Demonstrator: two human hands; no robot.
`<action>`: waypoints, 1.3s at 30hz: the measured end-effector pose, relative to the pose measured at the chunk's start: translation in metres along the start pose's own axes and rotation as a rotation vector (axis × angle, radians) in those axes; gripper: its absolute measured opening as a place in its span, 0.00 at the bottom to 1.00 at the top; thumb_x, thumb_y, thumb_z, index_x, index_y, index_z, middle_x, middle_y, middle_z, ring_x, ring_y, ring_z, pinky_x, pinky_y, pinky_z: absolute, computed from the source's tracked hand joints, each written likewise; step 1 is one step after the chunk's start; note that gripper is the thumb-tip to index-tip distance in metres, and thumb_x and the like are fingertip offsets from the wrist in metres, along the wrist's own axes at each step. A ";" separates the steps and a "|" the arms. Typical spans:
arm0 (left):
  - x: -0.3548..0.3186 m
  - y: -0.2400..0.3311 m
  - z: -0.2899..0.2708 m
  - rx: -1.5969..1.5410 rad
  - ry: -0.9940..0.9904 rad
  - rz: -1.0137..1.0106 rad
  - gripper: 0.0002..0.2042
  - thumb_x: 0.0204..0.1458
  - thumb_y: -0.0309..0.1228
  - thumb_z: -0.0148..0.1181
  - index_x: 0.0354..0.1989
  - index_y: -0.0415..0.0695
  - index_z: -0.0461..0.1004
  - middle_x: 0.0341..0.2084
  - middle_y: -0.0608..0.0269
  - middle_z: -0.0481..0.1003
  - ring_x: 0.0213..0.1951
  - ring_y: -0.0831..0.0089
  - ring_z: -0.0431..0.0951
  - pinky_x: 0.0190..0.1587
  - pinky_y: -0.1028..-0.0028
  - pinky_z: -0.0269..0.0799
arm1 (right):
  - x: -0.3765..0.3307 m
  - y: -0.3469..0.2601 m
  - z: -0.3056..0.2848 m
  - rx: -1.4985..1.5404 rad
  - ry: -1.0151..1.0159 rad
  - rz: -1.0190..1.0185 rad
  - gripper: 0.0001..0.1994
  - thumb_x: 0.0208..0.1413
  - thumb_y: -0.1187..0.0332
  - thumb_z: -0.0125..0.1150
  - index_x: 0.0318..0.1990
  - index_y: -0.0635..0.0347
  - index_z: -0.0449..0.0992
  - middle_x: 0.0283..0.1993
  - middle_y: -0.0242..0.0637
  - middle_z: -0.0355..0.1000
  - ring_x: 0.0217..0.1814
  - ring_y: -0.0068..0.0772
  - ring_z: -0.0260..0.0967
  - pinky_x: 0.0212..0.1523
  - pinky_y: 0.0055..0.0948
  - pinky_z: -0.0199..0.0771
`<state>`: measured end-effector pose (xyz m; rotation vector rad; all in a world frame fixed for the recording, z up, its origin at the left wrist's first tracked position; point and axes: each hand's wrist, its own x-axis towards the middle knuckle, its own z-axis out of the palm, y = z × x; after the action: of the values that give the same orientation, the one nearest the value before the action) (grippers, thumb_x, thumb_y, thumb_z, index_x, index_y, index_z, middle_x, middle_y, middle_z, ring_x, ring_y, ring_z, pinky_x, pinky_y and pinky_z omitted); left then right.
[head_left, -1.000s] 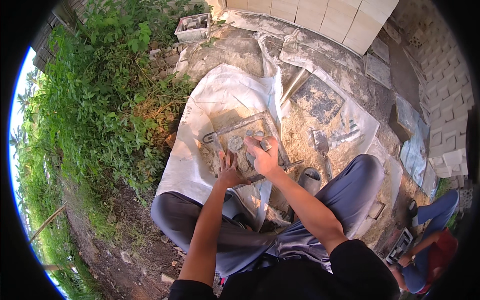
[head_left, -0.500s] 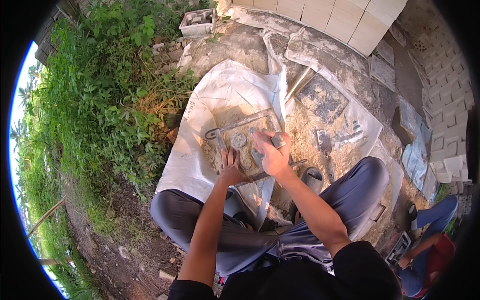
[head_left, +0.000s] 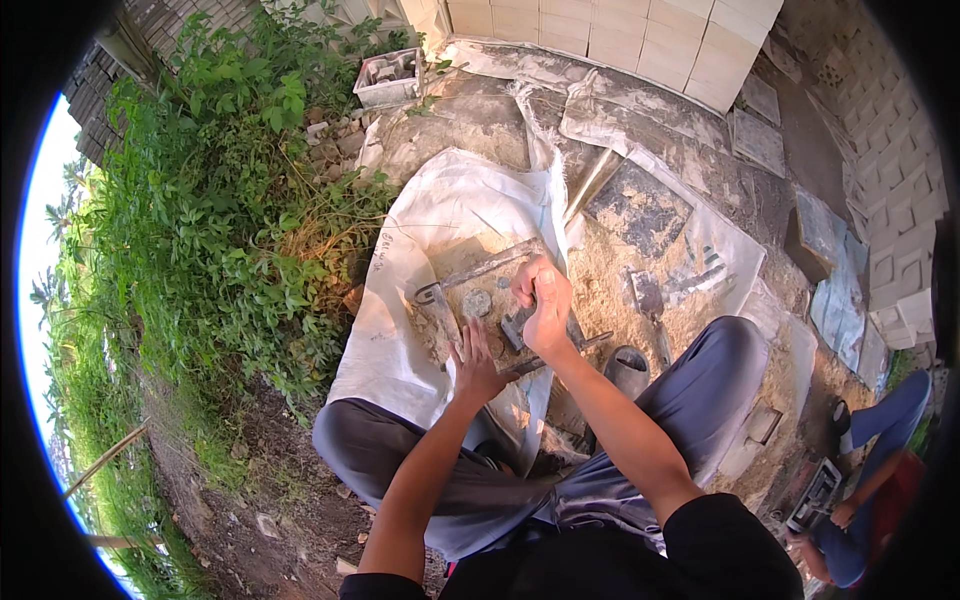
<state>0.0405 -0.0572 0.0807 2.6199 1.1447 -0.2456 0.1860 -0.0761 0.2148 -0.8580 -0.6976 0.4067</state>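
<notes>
The disc (head_left: 476, 303) lies inside the frame (head_left: 490, 264), just far of the left hand (head_left: 477, 368) (fingers slightly spread) and left of the right hand (head_left: 545, 308) (fingers curled; grip indeterminable).

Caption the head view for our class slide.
Left hand and right hand at a rectangular frame on a dusty white sheet.

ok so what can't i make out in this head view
Head view: what the right hand grips, if anything; the hand itself hides it.
Head view: part of the frame on its right side; that hand covers it.
Head view: the whole co-worker; the dark rim cuts them off.
</notes>
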 end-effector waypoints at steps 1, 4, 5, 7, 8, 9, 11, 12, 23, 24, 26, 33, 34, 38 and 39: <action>-0.004 0.010 0.004 0.014 0.053 0.016 0.53 0.38 0.56 0.60 0.63 0.33 0.36 0.64 0.45 0.35 0.66 0.51 0.31 0.63 0.49 0.31 | -0.001 0.005 -0.006 0.030 0.000 0.060 0.24 0.61 0.54 0.39 0.15 0.59 0.55 0.14 0.27 0.50 0.17 0.17 0.44 0.18 0.21 0.44; -0.016 0.015 0.031 0.064 0.103 0.046 0.43 0.47 0.51 0.53 0.63 0.35 0.41 0.64 0.46 0.39 0.66 0.55 0.36 0.64 0.53 0.35 | 0.001 0.011 -0.014 0.123 -0.014 0.196 0.24 0.61 0.54 0.38 0.15 0.59 0.54 0.14 0.27 0.50 0.17 0.17 0.44 0.18 0.21 0.42; -0.015 0.019 0.031 0.044 0.101 0.058 0.42 0.48 0.50 0.52 0.63 0.35 0.42 0.64 0.46 0.39 0.66 0.55 0.37 0.64 0.53 0.35 | 0.003 0.010 -0.018 0.124 -0.015 0.213 0.24 0.60 0.55 0.38 0.15 0.59 0.54 0.14 0.27 0.49 0.17 0.17 0.43 0.18 0.21 0.41; -0.004 0.014 0.026 0.051 0.052 0.067 0.38 0.51 0.49 0.47 0.62 0.33 0.45 0.64 0.47 0.42 0.66 0.56 0.41 0.64 0.56 0.39 | 0.008 0.009 -0.022 0.141 0.016 0.242 0.23 0.59 0.56 0.38 0.14 0.59 0.54 0.14 0.26 0.49 0.16 0.17 0.43 0.17 0.22 0.41; 0.002 0.006 0.024 0.024 0.037 0.083 0.37 0.52 0.49 0.46 0.62 0.34 0.46 0.64 0.47 0.43 0.66 0.56 0.42 0.64 0.56 0.39 | 0.009 0.007 -0.022 0.156 0.047 0.255 0.22 0.58 0.57 0.38 0.14 0.59 0.53 0.13 0.26 0.49 0.16 0.17 0.42 0.17 0.22 0.40; 0.007 -0.003 0.024 -0.003 0.024 0.098 0.36 0.52 0.49 0.45 0.62 0.35 0.46 0.63 0.47 0.45 0.65 0.57 0.43 0.64 0.55 0.39 | 0.010 0.006 -0.021 0.171 0.075 0.268 0.22 0.57 0.58 0.39 0.14 0.59 0.53 0.13 0.26 0.48 0.15 0.17 0.42 0.17 0.22 0.40; 0.013 -0.010 0.023 0.027 0.017 0.079 0.36 0.52 0.51 0.44 0.62 0.36 0.48 0.62 0.47 0.49 0.65 0.58 0.46 0.64 0.54 0.36 | 0.006 0.002 -0.020 0.140 0.063 0.276 0.22 0.56 0.59 0.39 0.12 0.59 0.52 0.13 0.26 0.47 0.15 0.17 0.42 0.16 0.22 0.39; 0.013 -0.010 0.020 0.053 -0.004 0.064 0.36 0.52 0.51 0.44 0.62 0.36 0.48 0.62 0.48 0.49 0.65 0.59 0.46 0.64 0.54 0.34 | 0.005 0.000 -0.021 0.121 0.058 0.280 0.21 0.55 0.60 0.39 0.12 0.59 0.52 0.12 0.26 0.47 0.15 0.17 0.41 0.16 0.23 0.39; 0.018 -0.016 0.000 0.313 -0.019 0.007 0.34 0.43 0.51 0.56 0.57 0.44 0.60 0.55 0.63 0.64 0.65 0.61 0.47 0.62 0.45 0.21 | 0.008 -0.012 -0.001 -0.046 -0.076 0.033 0.27 0.58 0.52 0.39 0.11 0.57 0.47 0.11 0.26 0.45 0.13 0.20 0.39 0.15 0.24 0.37; 0.016 -0.016 0.001 0.290 -0.004 0.014 0.34 0.42 0.50 0.58 0.57 0.46 0.61 0.55 0.65 0.64 0.65 0.61 0.47 0.62 0.45 0.21 | 0.007 -0.007 0.003 -0.039 -0.062 0.051 0.27 0.58 0.53 0.40 0.11 0.58 0.48 0.11 0.27 0.45 0.13 0.20 0.41 0.15 0.23 0.37; 0.005 -0.014 -0.003 0.136 0.024 -0.011 0.32 0.41 0.47 0.61 0.56 0.50 0.63 0.55 0.67 0.64 0.65 0.62 0.46 0.62 0.45 0.21 | 0.002 -0.008 -0.002 -0.025 -0.003 0.057 0.26 0.58 0.55 0.40 0.11 0.58 0.48 0.11 0.27 0.46 0.13 0.20 0.41 0.15 0.23 0.37; 0.010 -0.028 -0.002 0.034 0.090 -0.033 0.29 0.38 0.45 0.63 0.53 0.54 0.66 0.51 0.68 0.69 0.65 0.64 0.48 0.63 0.45 0.23 | 0.009 -0.052 0.013 0.104 0.013 0.075 0.23 0.58 0.56 0.36 0.13 0.56 0.47 0.11 0.25 0.40 0.14 0.20 0.36 0.16 0.25 0.37; 0.011 -0.028 -0.001 0.043 0.083 -0.043 0.29 0.38 0.45 0.63 0.52 0.54 0.67 0.50 0.68 0.70 0.65 0.65 0.48 0.63 0.45 0.23 | 0.007 -0.045 0.009 0.105 0.018 0.106 0.23 0.58 0.56 0.36 0.13 0.56 0.47 0.11 0.25 0.40 0.14 0.20 0.36 0.16 0.25 0.37; 0.009 -0.030 0.005 -0.001 0.159 -0.020 0.29 0.36 0.46 0.64 0.51 0.53 0.69 0.45 0.62 0.73 0.65 0.66 0.48 0.63 0.46 0.27 | -0.010 0.008 -0.004 0.081 0.017 0.190 0.23 0.58 0.56 0.35 0.13 0.56 0.47 0.11 0.26 0.41 0.13 0.21 0.36 0.15 0.25 0.37; 0.010 -0.034 0.005 -0.015 0.193 -0.011 0.29 0.36 0.46 0.64 0.51 0.53 0.69 0.45 0.62 0.73 0.65 0.66 0.48 0.63 0.46 0.27 | -0.009 0.009 -0.003 0.092 -0.014 0.195 0.23 0.58 0.56 0.35 0.13 0.56 0.46 0.10 0.26 0.41 0.13 0.21 0.36 0.15 0.25 0.37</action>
<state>0.0220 -0.0302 0.0676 2.6707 1.2158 0.0147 0.1812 -0.0779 0.2021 -0.8396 -0.6052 0.6149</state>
